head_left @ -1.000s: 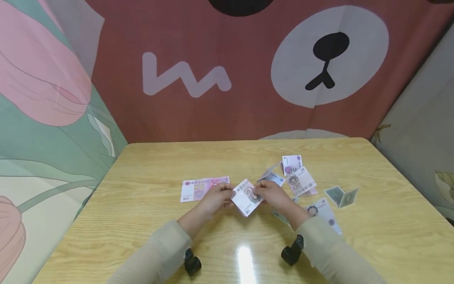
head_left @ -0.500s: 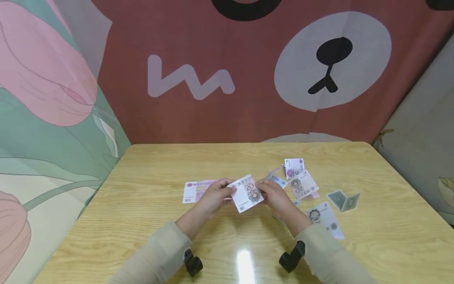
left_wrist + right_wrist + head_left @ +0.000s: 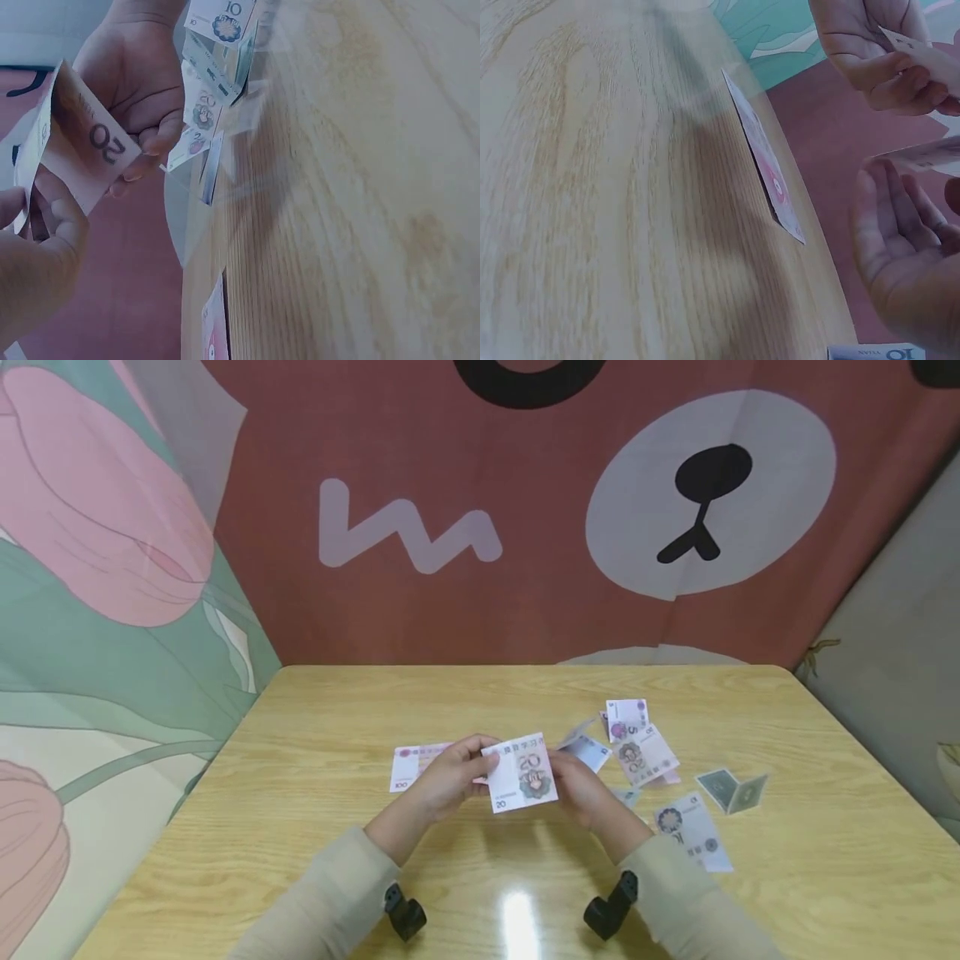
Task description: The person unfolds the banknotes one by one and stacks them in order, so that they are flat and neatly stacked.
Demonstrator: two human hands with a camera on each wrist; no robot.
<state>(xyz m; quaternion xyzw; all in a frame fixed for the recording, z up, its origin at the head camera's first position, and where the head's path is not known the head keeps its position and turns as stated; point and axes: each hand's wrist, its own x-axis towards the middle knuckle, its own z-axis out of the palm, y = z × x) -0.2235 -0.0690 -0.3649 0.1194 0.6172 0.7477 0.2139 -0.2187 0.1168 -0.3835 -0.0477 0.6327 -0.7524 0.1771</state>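
A folded 20-yuan banknote (image 3: 522, 774) is held up over the table, its portrait side towards the head camera. The left hand (image 3: 452, 779) pinches its left edge, thumb on the front; in the left wrist view the fingers (image 3: 60, 210) reach between the parted halves. At the note's right edge is the right hand (image 3: 581, 787), partly hidden behind it in the head view. In the right wrist view, fingertips (image 3: 877, 166) of the right hand meet the edge of one half (image 3: 922, 154). The left hand (image 3: 889, 71) holds the other half there.
A pink 100-yuan note (image 3: 407, 767) lies flat behind the left hand. To the right are a 5-yuan note (image 3: 627, 718), another 20-yuan note (image 3: 647, 756), a 10-yuan note (image 3: 693, 835), a blue note (image 3: 588, 750) and a folded green note (image 3: 731, 792). The wooden table (image 3: 337, 710) ends at a patterned curtain.
The folded note has turned from a tilted position to nearly upright, and its front half faces the head camera more squarely. The right fingers have slipped further behind it. The view has shifted slightly.
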